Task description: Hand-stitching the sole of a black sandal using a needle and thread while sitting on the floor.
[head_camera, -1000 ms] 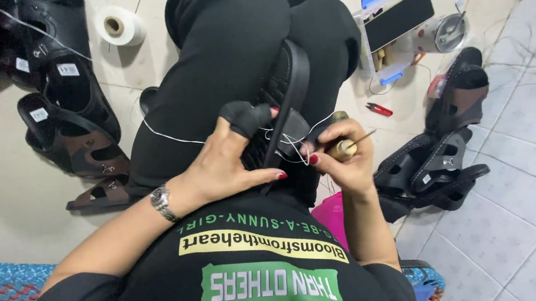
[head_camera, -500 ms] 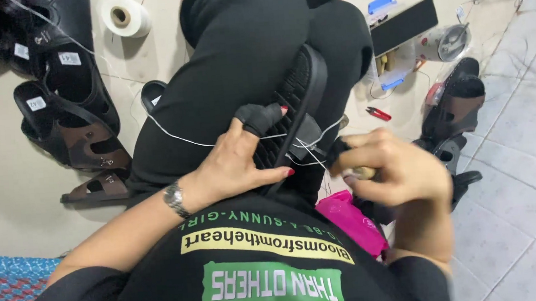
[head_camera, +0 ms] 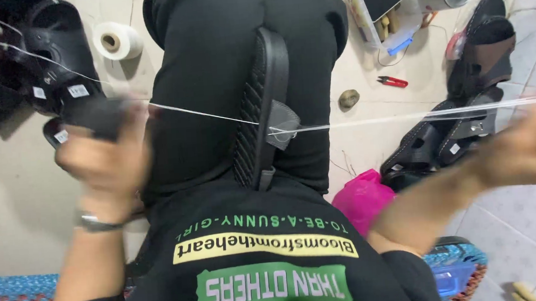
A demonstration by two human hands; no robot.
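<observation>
Black ridged-sole sandal wedged upright between knees, held steady for stitching. Thin white thread runs taut from sandal strap out to fingers both sides. Left hand fisted on thread. Right hand blurred, cut off; finger state unreadable.

Both hands motion-blurred: left hand grip on thread unreadable, right hand cut by right frame edge, fingers out of view. Black sandal sole lower end hidden behind shirt. Thread smears toward right edge.
</observation>
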